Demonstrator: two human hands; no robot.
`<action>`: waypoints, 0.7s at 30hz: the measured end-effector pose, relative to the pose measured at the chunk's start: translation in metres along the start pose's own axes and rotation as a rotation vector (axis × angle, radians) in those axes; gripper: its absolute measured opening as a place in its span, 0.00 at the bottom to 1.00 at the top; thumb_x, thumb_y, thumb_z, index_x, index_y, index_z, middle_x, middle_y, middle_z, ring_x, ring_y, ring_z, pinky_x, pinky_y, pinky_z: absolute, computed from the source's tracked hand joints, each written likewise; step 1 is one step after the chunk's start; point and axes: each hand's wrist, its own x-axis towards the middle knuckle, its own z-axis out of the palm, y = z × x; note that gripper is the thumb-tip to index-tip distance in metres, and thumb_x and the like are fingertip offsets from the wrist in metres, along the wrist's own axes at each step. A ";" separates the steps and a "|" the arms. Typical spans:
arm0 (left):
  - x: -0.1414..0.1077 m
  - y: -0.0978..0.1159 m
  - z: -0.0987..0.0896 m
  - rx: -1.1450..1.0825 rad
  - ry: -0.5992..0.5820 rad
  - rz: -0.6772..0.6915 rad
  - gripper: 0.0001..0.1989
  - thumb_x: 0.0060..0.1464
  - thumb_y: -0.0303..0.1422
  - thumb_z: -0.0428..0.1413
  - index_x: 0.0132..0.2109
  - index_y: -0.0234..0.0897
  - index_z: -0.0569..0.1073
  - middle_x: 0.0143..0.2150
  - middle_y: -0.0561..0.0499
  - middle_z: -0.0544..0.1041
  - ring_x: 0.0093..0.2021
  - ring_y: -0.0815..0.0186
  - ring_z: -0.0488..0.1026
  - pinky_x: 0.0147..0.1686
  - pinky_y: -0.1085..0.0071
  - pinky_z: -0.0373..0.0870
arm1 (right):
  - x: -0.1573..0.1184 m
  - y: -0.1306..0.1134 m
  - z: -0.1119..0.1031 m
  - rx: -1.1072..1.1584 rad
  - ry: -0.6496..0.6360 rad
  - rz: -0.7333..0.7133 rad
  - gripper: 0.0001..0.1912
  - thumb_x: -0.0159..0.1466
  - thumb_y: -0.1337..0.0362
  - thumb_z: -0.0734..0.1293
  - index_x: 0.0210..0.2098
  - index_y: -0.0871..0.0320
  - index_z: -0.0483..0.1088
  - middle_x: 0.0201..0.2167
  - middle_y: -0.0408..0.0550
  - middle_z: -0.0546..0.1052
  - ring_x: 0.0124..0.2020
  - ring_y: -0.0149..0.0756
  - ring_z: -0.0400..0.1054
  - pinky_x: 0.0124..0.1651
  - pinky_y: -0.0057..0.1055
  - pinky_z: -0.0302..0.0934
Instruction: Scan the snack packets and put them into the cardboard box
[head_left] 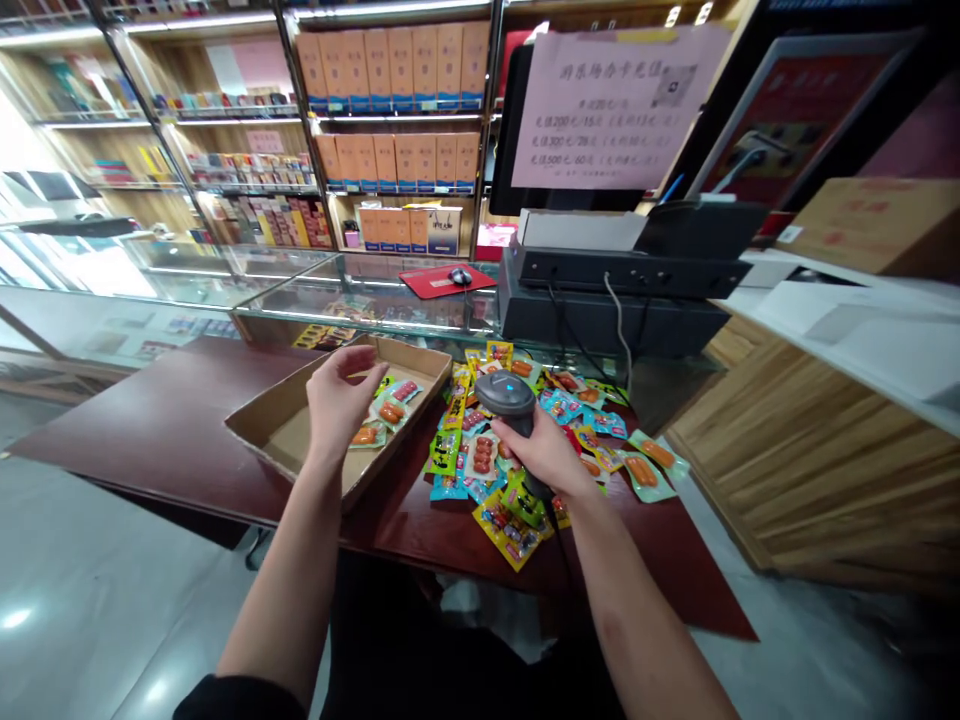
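My right hand (pixel 546 452) is wrapped round the handle of a dark barcode scanner (pixel 504 393), whose top shows a small blue light. The scanner is over a spread of colourful snack packets (pixel 514 525) on the table. Over the cardboard tray (pixel 281 430) is my left hand (pixel 339 398), its thumb and fingers curved apart and nothing visible between them. Several small sausage packets (pixel 391 412) lie in the tray, to the right of that hand. Two clear sausage packets (pixel 643 475) lie at the right side of the spread.
The tray and packets rest on a dark red table (pixel 187 420). Behind it stands a glass counter (pixel 352 285) with a red mouse pad (pixel 427 281) and a till machine (pixel 615 310). A pink paper sign (pixel 615 110) hangs on the monitor. A cardboard box (pixel 874 225) sits at right.
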 end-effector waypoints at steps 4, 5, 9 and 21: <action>-0.021 0.012 0.043 -0.030 -0.175 0.024 0.15 0.49 0.37 0.63 0.44 0.35 0.78 0.40 0.45 0.81 0.36 0.64 0.79 0.37 0.68 0.77 | -0.001 0.006 -0.021 -0.030 -0.022 0.021 0.15 0.60 0.50 0.68 0.37 0.56 0.67 0.18 0.40 0.71 0.16 0.32 0.63 0.20 0.29 0.59; -0.026 0.013 0.057 -0.032 -0.246 0.034 0.15 0.50 0.37 0.62 0.44 0.36 0.78 0.41 0.46 0.81 0.36 0.64 0.79 0.36 0.69 0.77 | -0.001 0.009 -0.029 -0.039 -0.023 0.029 0.16 0.60 0.50 0.67 0.37 0.56 0.67 0.18 0.40 0.71 0.16 0.32 0.63 0.20 0.29 0.59; -0.043 0.004 0.116 -0.026 -0.495 0.085 0.11 0.51 0.33 0.61 0.43 0.37 0.79 0.39 0.47 0.82 0.38 0.64 0.79 0.38 0.69 0.76 | 0.002 0.018 -0.067 -0.152 0.060 0.010 0.16 0.59 0.52 0.69 0.40 0.57 0.70 0.22 0.45 0.74 0.23 0.39 0.70 0.28 0.35 0.66; -0.073 -0.022 0.190 0.209 -0.877 0.120 0.14 0.50 0.39 0.62 0.42 0.37 0.77 0.39 0.46 0.80 0.39 0.60 0.76 0.38 0.67 0.71 | 0.026 0.062 -0.125 -0.151 -0.098 0.090 0.14 0.59 0.56 0.69 0.42 0.56 0.71 0.22 0.44 0.75 0.24 0.38 0.70 0.29 0.36 0.68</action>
